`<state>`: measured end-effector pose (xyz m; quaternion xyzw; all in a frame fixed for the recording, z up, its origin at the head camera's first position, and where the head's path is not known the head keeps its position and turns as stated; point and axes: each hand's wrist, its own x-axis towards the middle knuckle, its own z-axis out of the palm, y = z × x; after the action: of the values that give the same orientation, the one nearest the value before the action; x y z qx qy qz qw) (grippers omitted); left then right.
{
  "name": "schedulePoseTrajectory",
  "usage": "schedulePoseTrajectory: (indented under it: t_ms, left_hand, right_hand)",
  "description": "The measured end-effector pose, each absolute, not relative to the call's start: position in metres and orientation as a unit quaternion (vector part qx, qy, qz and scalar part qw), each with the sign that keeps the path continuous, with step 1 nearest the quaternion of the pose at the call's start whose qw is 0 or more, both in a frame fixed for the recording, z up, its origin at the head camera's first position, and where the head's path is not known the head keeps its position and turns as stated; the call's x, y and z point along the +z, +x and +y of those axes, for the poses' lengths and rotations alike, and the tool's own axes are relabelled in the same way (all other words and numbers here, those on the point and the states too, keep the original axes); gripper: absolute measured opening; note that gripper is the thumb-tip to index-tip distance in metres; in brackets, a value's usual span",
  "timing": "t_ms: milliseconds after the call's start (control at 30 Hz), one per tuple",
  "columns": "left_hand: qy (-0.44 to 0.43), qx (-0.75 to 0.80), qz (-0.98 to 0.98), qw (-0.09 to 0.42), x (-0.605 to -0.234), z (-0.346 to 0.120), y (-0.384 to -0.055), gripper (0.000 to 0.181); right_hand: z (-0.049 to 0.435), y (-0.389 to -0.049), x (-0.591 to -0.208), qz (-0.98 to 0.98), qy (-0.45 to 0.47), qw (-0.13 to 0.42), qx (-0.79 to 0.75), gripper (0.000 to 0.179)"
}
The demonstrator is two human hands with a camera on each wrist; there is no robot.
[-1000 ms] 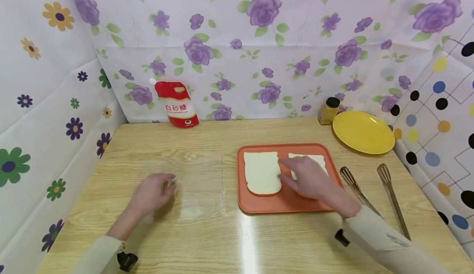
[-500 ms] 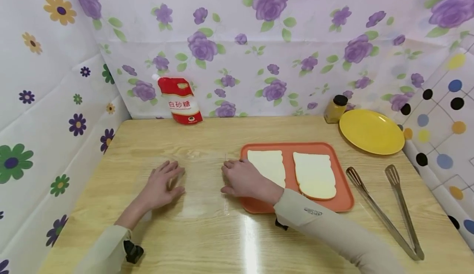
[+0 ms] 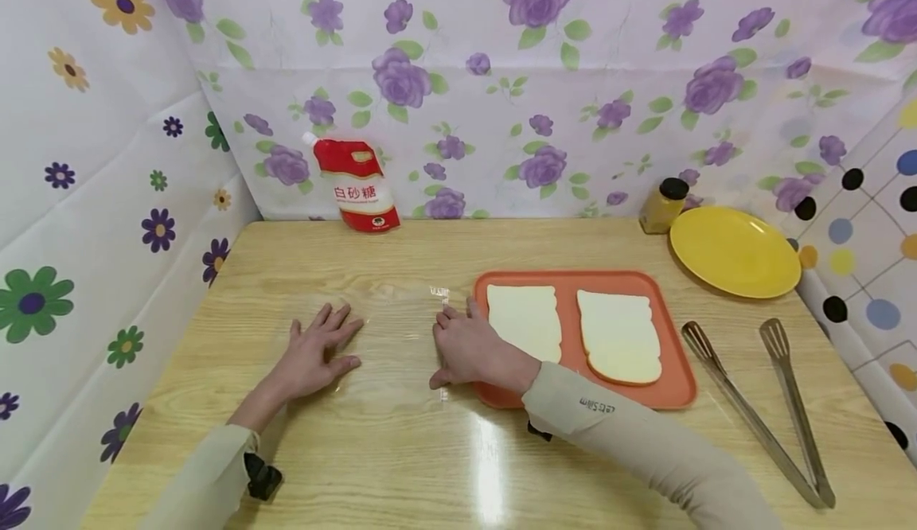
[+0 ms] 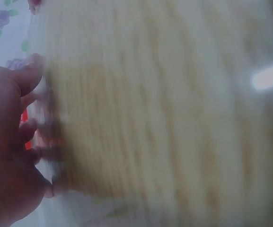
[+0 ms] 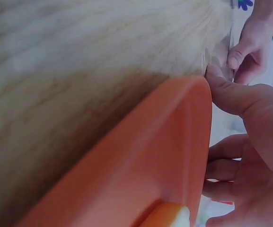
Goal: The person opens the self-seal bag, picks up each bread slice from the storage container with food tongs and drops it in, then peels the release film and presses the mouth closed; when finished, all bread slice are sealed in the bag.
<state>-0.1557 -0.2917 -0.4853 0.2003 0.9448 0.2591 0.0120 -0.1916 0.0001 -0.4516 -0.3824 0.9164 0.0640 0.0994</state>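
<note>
A clear, see-through sheet or board [image 3: 397, 339] lies on the table between my hands, its outline faint apart from glints. At its left side my left hand [image 3: 311, 359] has spread fingers touching or very close to its edge. Beside its right edge is my right hand [image 3: 469, 347], thumb and fingers apart, close against the orange tray [image 3: 573, 395]. Two slices of bread [image 3: 526, 315] lie on that tray, and my right hand and forearm cover part of the left slice's lower corner. In the right wrist view my right thumb [image 5: 221, 87] is by the tray's corner.
A red and white sugar pouch [image 3: 358, 188] leans against the back wall. A small jar with a black lid [image 3: 662, 208] and a yellow plate [image 3: 738, 251] stand at the back right. Metal tongs [image 3: 770, 426] lie right of the tray.
My right hand has moved left from above the bread to the tray's left edge. My left hand has spread its fingers and shifted slightly. The tray and bread stay in place.
</note>
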Motion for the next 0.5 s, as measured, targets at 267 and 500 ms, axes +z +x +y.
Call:
schedulePoseTrajectory:
  t_ms: [267,500]
  left_hand:
    - [0.170,0.304,0.937,-0.033,-0.4895,-0.2921,-0.1579,0.036]
    - [0.143,0.431,0.888,-0.072,-0.4814,-0.2996,-0.1539,0.028]
  right_hand:
    - [0.0001,-0.1929,-0.4493,0.916,-0.381,0.104,0.067,0.093]
    - [-0.0007,-0.1927,-0.4490,0.916,-0.384,0.101,0.065,0.092]
